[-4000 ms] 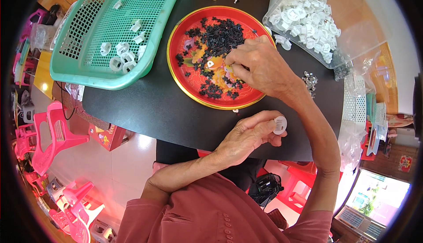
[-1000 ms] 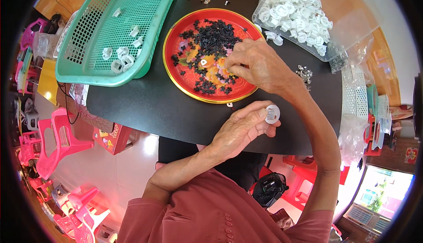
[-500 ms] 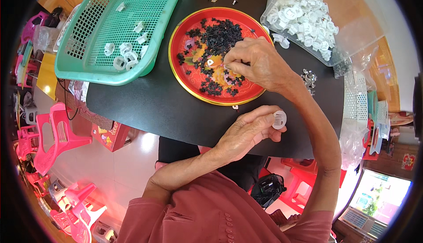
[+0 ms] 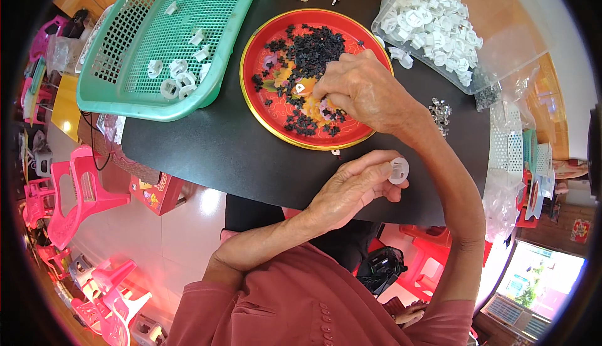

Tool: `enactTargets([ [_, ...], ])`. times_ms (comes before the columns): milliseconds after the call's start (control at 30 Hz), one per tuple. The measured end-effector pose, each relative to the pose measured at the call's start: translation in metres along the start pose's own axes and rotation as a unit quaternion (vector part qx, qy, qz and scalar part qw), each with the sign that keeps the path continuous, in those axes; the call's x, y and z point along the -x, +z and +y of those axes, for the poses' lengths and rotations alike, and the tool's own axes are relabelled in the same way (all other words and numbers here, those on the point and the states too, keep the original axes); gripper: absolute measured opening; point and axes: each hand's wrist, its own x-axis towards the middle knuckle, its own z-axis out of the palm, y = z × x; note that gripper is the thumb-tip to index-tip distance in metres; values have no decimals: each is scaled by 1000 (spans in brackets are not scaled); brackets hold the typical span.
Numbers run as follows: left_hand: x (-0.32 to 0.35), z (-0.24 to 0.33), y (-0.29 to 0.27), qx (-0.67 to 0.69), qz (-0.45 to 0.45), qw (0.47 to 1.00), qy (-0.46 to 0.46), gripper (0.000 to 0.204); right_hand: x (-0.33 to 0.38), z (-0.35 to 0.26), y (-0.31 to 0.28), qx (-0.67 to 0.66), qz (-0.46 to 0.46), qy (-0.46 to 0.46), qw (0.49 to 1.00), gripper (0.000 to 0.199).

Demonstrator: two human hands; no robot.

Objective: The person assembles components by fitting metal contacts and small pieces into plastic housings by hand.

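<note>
The left hand point(image 4: 351, 189) was closed around a small white round plastic part point(image 4: 398, 170), pinching it between thumb and fingertips just above the near edge of the black table point(image 4: 207, 145). The right hand point(image 4: 364, 92) reached into the red round tray point(image 4: 263, 111) at the middle of the table, its fingers curled down among the small black pieces point(image 4: 310, 48) heaped there; whether it had hold of one could not be told. A green mesh basket point(image 4: 125, 76) lay at the table's left edge with a few white parts point(image 4: 179, 79) in it. At the far right corner, a clear bag of white parts point(image 4: 436, 23) lay open. A small heap of metal bits point(image 4: 440, 111) lay near the right forearm.
</note>
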Motion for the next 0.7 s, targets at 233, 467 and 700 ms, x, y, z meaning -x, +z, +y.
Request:
enactTargets([
  [233,0,-1,0,3,0,1000,1,36,2,8,0,-63,-9,20,998,11],
  [467,0,0,0,-4,3,1000,-1,36,-5,-1,-1,-7,-12,-50,999,12],
  [700,0,1,0,0,4,1000,-4,35,-1,4,-1,3,-42,43,998,8],
])
